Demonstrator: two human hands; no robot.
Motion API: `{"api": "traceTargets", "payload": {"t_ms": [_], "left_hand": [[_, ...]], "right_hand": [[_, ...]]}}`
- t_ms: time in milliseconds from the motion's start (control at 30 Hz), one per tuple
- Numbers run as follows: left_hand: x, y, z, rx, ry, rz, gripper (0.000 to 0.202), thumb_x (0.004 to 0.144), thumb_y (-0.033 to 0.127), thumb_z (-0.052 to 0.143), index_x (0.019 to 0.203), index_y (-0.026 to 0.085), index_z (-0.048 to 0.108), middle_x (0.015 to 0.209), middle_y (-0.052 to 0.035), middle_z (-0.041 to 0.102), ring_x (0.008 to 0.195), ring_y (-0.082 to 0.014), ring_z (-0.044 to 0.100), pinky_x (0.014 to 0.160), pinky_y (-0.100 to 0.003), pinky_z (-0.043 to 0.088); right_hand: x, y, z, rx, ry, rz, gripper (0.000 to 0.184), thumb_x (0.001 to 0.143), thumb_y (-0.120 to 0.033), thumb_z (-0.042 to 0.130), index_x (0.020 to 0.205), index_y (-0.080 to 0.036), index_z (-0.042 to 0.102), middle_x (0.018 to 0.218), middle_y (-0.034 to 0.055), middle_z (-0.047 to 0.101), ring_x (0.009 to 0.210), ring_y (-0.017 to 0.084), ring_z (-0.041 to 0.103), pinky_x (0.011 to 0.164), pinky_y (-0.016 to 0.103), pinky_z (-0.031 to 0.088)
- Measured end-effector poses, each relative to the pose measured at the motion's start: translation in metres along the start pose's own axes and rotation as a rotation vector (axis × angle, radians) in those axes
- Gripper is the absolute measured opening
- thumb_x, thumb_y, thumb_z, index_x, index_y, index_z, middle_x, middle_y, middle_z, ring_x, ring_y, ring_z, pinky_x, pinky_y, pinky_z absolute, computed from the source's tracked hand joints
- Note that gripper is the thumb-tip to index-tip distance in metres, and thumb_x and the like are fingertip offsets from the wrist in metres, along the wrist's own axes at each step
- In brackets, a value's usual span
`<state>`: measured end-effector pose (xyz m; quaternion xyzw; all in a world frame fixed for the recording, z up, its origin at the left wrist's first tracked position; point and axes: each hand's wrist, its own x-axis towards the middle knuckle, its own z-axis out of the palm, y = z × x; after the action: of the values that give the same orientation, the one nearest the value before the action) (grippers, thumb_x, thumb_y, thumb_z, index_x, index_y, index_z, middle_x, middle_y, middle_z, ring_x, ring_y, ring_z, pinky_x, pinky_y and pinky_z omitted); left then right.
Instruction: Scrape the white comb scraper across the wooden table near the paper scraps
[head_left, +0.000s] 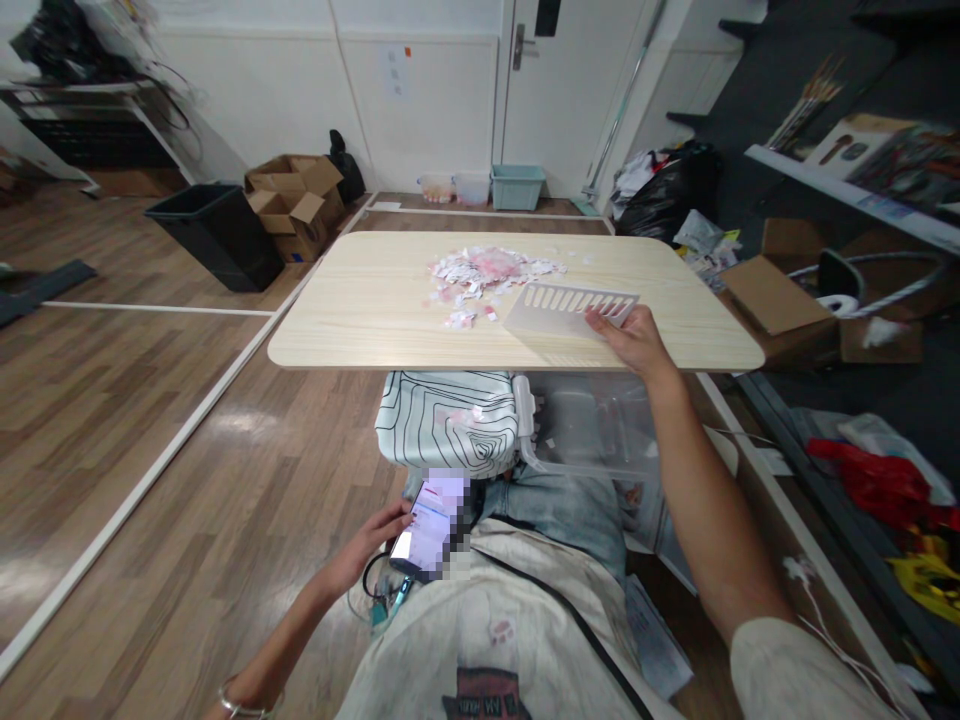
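Observation:
My right hand [628, 338] grips a white slotted plastic panel [551, 312] by its right end. The panel stands tilted on edge on the wooden tabletop [352, 300], next to a heap of small white and pink paper-like pieces [480, 268]. A few loose bits lie near the heap's front. Low at my left side, my left hand [386, 527] has its fingers on a phone [427, 515] with a lit screen. Part of the phone is blurred out, and the underside of that hand is hidden.
Below the table's front edge are a white line-patterned fabric item [450, 425] with pink bits on it and a clear plastic bin [592, 425]. A black trash can [225, 235] and a cardboard box [300, 205] stand left. An open carton [780, 300] and shelf [862, 195] are right.

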<state>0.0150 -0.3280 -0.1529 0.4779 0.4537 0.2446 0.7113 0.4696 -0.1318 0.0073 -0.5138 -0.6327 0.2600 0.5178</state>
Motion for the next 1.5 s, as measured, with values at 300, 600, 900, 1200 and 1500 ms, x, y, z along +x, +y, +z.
{"api": "traceTargets", "payload": {"t_ms": [300, 600, 900, 1200, 1500], "left_hand": [[0.0, -0.006, -0.005, -0.034, -0.037, 0.008, 0.027, 0.096, 0.048, 0.068, 0.099, 0.021, 0.066, 0.097, -0.0007, 0.06, 0.094, -0.0219, 0.055, 0.085, -0.032, 0.043], [-0.005, -0.002, -0.007, 0.005, -0.066, -0.014, 0.032, 0.085, 0.041, 0.078, 0.108, 0.023, 0.065, 0.108, -0.0038, 0.064, 0.105, -0.0271, 0.058, 0.093, -0.036, 0.045], [-0.003, -0.005, -0.007, -0.028, -0.051, -0.022, 0.031, 0.088, 0.046, 0.076, 0.106, 0.022, 0.069, 0.108, -0.0043, 0.07, 0.107, -0.0284, 0.062, 0.097, -0.039, 0.048], [-0.001, -0.013, -0.011, 0.059, 0.099, -0.016, 0.042, 0.087, 0.06, 0.073, 0.109, 0.026, 0.081, 0.132, -0.0076, 0.074, 0.139, -0.0371, 0.051, 0.118, -0.048, 0.04], [0.003, -0.013, -0.01, 0.037, 0.104, 0.005, 0.048, 0.084, 0.063, 0.075, 0.114, 0.027, 0.082, 0.139, -0.0074, 0.072, 0.148, -0.0392, 0.043, 0.126, -0.053, 0.03]], "right_hand": [[0.0, -0.001, 0.001, 0.012, 0.002, 0.005, 0.063, 0.064, -0.082, 0.08, 0.07, -0.021, 0.068, 0.075, 0.0032, 0.07, 0.077, 0.02, 0.064, 0.076, 0.034, 0.055], [0.0, -0.001, 0.001, 0.009, -0.005, -0.009, 0.063, 0.065, -0.082, 0.08, 0.07, -0.02, 0.07, 0.075, 0.0031, 0.07, 0.074, 0.019, 0.063, 0.075, 0.033, 0.055], [0.0, 0.0, 0.001, 0.009, 0.004, 0.004, 0.06, 0.065, -0.081, 0.081, 0.068, -0.022, 0.067, 0.073, 0.0038, 0.067, 0.077, 0.022, 0.063, 0.077, 0.037, 0.056], [0.0, -0.003, 0.001, 0.005, 0.009, 0.009, 0.063, 0.062, -0.083, 0.08, 0.069, -0.022, 0.068, 0.074, 0.0037, 0.069, 0.076, 0.021, 0.064, 0.078, 0.037, 0.057], [0.001, 0.002, 0.001, 0.006, 0.004, 0.02, 0.058, 0.065, -0.077, 0.083, 0.072, -0.022, 0.068, 0.075, 0.0031, 0.068, 0.079, 0.022, 0.064, 0.077, 0.035, 0.055]]}}
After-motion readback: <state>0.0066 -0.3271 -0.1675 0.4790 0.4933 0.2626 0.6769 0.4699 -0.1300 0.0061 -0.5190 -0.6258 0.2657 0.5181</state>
